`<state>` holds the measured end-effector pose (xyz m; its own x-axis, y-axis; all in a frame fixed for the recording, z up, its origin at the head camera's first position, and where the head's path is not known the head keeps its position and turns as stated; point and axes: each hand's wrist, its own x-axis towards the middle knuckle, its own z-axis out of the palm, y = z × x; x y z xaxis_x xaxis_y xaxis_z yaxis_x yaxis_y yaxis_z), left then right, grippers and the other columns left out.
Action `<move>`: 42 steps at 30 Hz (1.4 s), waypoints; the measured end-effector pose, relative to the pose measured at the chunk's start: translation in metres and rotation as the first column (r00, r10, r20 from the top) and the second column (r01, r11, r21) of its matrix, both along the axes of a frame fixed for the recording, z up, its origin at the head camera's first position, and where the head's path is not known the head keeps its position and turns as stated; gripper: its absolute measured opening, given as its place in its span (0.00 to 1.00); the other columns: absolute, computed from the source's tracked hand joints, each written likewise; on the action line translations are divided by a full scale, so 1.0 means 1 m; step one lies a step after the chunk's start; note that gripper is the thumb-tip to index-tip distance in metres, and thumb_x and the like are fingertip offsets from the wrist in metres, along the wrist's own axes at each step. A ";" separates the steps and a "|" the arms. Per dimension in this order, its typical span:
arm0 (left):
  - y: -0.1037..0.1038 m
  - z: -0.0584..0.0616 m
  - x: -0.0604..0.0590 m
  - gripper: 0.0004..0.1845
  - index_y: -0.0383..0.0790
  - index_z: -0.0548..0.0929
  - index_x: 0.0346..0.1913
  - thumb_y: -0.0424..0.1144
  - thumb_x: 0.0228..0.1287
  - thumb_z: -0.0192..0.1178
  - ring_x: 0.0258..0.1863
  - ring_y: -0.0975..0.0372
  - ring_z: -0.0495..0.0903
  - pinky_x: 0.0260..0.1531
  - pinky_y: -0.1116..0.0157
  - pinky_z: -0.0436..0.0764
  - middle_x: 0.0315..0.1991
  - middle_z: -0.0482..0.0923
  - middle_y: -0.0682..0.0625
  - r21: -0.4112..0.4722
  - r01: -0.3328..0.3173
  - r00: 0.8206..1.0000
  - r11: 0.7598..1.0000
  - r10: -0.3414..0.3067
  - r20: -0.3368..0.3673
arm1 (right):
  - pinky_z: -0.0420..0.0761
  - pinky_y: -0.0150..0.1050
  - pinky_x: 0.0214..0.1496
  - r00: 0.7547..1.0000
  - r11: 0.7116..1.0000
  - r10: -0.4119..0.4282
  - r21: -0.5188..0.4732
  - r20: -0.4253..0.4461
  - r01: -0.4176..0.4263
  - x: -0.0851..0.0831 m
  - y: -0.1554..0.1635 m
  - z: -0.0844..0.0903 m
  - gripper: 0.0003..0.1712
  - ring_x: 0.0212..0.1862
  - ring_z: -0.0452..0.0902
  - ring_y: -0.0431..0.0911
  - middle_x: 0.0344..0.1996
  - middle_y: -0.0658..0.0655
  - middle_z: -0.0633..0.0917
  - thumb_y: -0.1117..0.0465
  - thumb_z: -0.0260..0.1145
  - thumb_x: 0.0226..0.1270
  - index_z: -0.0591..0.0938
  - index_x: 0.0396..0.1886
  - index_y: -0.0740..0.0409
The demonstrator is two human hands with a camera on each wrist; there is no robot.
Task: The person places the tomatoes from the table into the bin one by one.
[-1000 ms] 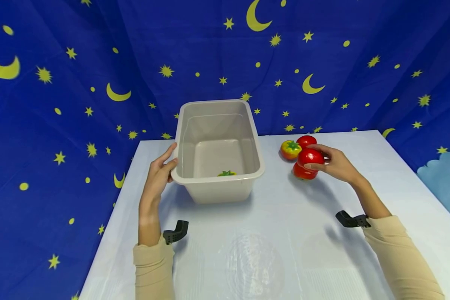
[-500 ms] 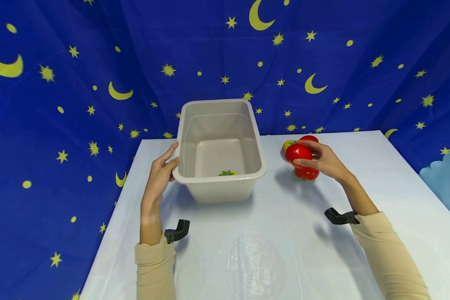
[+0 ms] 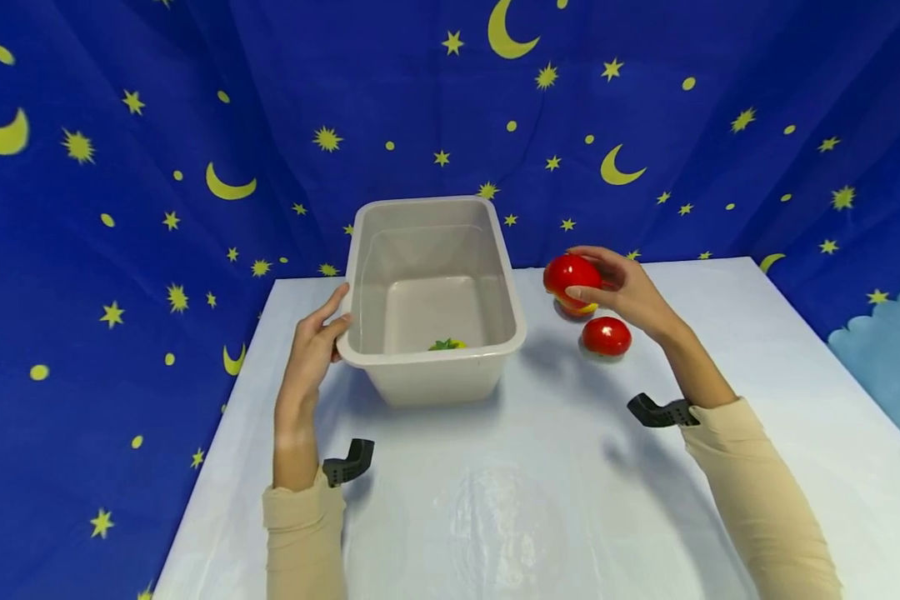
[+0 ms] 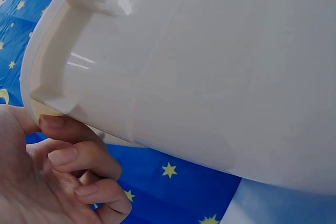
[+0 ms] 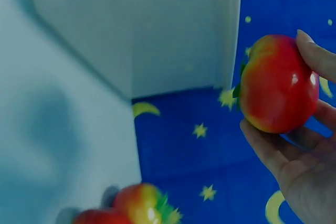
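Left hand (image 3: 311, 346): fingers grip grey bin (image 3: 433, 383), left side | Right hand (image 3: 626, 292): fingers hold red tomato (image 3: 570, 273), right of bin | Loose tomato (image 3: 607, 336): on table (image 3: 495, 508), right of bin

Head view, clock face centred on it. Backdrop (image 3: 412, 75): deep-blue cloth, spanning 9 through 12 to 3 o'clock, folds (image 3: 242, 83) between 10 and 11. Print in yellow: crescents (image 3: 227, 190), stars (image 3: 327, 139), dots (image 3: 39, 372); one crescent cut by the top edge at 12. Pale-blue cloud (image 3: 885, 358), scalloped outline, at 3. Counter (image 3: 435, 467): white, glossy; left edge slants between 7 and 9, far edge close to the cloth. Light: diffuse; glare (image 3: 498, 521) at 6, soft shadow (image 3: 656, 492) between 4 and 5.
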<state>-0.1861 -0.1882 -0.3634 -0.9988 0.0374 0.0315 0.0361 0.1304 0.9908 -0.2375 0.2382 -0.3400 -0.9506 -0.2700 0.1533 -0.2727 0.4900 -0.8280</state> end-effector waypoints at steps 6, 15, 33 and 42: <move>0.002 0.005 -0.007 0.26 0.51 0.63 0.74 0.39 0.76 0.49 0.15 0.69 0.62 0.20 0.71 0.62 0.25 0.70 0.59 -0.010 0.010 1.000 1.000 -0.010 -0.027 | 0.77 0.46 0.60 0.999 0.999 -0.005 -0.053 -0.046 0.002 0.000 -0.025 0.021 0.35 0.63 0.72 0.54 0.65 0.58 0.74 0.58 0.68 0.65 0.68 0.71 0.50; 0.003 0.005 -0.009 0.26 0.49 0.62 0.74 0.38 0.76 0.47 0.16 0.70 0.66 0.20 0.73 0.65 0.27 0.76 0.60 -0.023 0.009 0.999 1.000 -0.009 -0.037 | 0.75 0.52 0.62 0.992 0.975 0.096 -0.191 -0.079 -0.110 -0.006 -0.070 0.041 0.33 0.66 0.70 0.55 0.66 0.57 0.72 0.61 0.67 0.65 0.69 0.70 0.53; 0.014 0.003 -0.009 0.26 0.47 0.61 0.74 0.37 0.76 0.47 0.14 0.70 0.63 0.19 0.73 0.63 0.23 0.73 0.61 -0.032 -0.005 1.000 0.999 0.004 -0.029 | 0.72 0.53 0.65 0.987 0.982 0.138 -0.121 -0.083 -0.148 -0.014 -0.090 0.024 0.32 0.65 0.70 0.52 0.63 0.58 0.76 0.58 0.68 0.65 0.71 0.68 0.53; 0.008 0.003 0.002 0.25 0.49 0.62 0.74 0.38 0.77 0.47 0.14 0.69 0.62 0.19 0.71 0.63 0.26 0.72 0.61 -0.081 -0.041 0.999 0.996 0.039 -0.023 | 0.78 0.45 0.60 0.965 0.952 0.250 -0.161 -0.084 -0.260 -0.015 -0.115 0.019 0.32 0.59 0.76 0.53 0.60 0.61 0.77 0.63 0.68 0.64 0.71 0.68 0.59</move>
<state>-0.1839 -0.1800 -0.3606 -0.9987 0.0008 0.0517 0.0507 0.2121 0.9759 -0.2524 0.1230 -0.3206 -0.8406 -0.4673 0.2738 -0.4234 0.2517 -0.8703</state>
